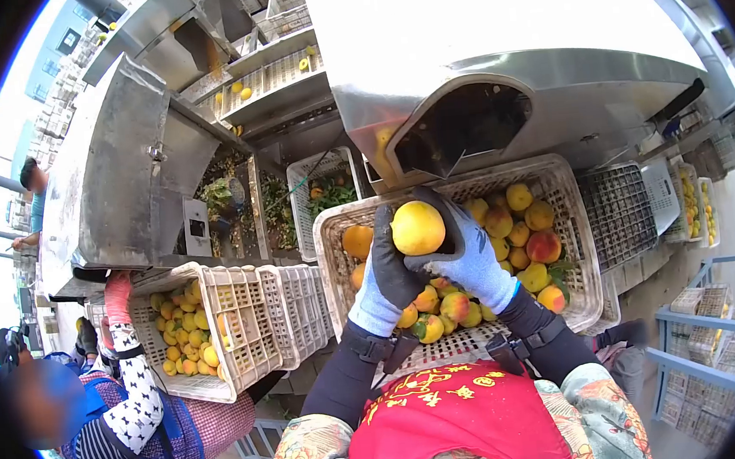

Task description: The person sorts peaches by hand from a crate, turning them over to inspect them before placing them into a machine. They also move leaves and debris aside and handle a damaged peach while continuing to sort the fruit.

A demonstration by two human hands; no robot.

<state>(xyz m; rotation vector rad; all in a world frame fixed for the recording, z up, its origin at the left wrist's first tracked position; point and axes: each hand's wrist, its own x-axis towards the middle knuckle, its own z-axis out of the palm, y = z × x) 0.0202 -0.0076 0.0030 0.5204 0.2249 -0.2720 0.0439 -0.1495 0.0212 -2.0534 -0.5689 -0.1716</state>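
Both my hands are gloved in light blue with dark palms. A yellow peach (418,228) sits between them, above a white plastic crate (588,238). My left hand (381,271) is curved against the peach's left side. From the right and behind, my right hand (466,252) closes around the same fruit. Below and beside my hands, the crate holds several yellow and red peaches (544,247), a few with green leaves. Two orange fruits (357,241) lie at the crate's left side. My wrists hide part of the fruit underneath.
A metal machine (614,72) with a dark opening stands just beyond the crate. At left, a co-worker (176,426) reaches toward another fruit crate (241,326). A crate with leaves (300,200) is behind. Blue metal racks (703,324) stand at right.
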